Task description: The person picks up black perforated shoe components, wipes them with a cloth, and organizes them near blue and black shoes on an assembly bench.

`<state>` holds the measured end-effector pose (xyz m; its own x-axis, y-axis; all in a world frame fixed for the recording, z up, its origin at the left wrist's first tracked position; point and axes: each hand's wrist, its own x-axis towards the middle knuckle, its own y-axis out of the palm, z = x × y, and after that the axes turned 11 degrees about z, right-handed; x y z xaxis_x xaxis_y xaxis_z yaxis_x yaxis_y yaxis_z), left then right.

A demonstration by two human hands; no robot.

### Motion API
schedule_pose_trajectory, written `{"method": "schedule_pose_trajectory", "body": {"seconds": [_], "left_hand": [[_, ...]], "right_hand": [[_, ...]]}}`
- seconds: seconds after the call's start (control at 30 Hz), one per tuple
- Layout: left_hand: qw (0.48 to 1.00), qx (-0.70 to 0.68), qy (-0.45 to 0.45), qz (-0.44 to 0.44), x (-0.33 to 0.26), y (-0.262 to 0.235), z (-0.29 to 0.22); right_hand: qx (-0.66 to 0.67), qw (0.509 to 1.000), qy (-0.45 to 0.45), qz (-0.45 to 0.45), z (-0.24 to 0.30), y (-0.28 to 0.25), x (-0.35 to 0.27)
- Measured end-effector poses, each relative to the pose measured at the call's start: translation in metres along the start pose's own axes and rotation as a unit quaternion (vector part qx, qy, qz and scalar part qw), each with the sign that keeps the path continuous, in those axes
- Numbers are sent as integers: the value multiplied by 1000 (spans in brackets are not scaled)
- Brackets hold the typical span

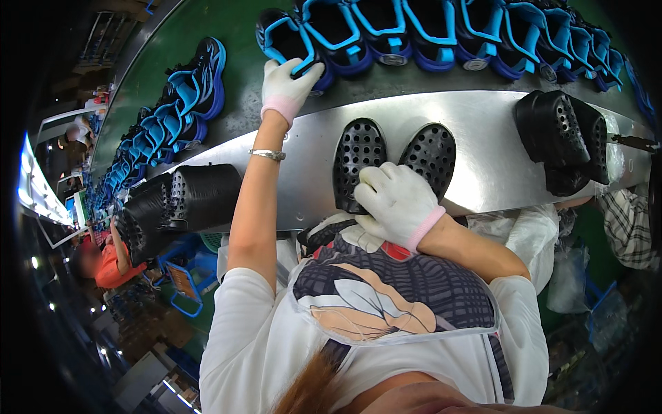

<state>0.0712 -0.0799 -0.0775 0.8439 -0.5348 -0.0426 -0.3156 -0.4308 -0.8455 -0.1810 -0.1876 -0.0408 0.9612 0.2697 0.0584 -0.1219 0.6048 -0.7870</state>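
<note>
My left hand (pixel 286 86), in a white glove with a pink cuff, reaches forward and grips the heel of a black sneaker (pixel 281 43) with bright blue lining. That sneaker is at the left end of a row on the green surface. My right hand (pixel 396 200), gloved the same way, is close to my body with its fingers curled at the near end of a black shoe-shaped form (pixel 360 159) full of round holes. A second perforated form (pixel 431 155) lies just right of it, partly covered by the hand. Both lie on the bare metal ledge.
More sneakers (pixel 431 34) curve off to the right; another line of them (pixel 165 117) runs down the left. Black perforated blocks sit on the metal ledge (pixel 296 186) at left (pixel 203 196) and right (pixel 552 131). A person in orange (pixel 114 262) is at far left.
</note>
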Motion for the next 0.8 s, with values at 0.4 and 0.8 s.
{"method": "schedule_pose_trajectory", "body": {"seconds": [0.4, 0.8], "left_hand": [[927, -293, -122, 200, 50, -77, -3], [987, 54, 22, 149, -4, -27, 33]], "right_hand": [[15, 999, 45, -25, 0, 5, -1], [151, 976, 148, -58, 5, -47, -8]]}}
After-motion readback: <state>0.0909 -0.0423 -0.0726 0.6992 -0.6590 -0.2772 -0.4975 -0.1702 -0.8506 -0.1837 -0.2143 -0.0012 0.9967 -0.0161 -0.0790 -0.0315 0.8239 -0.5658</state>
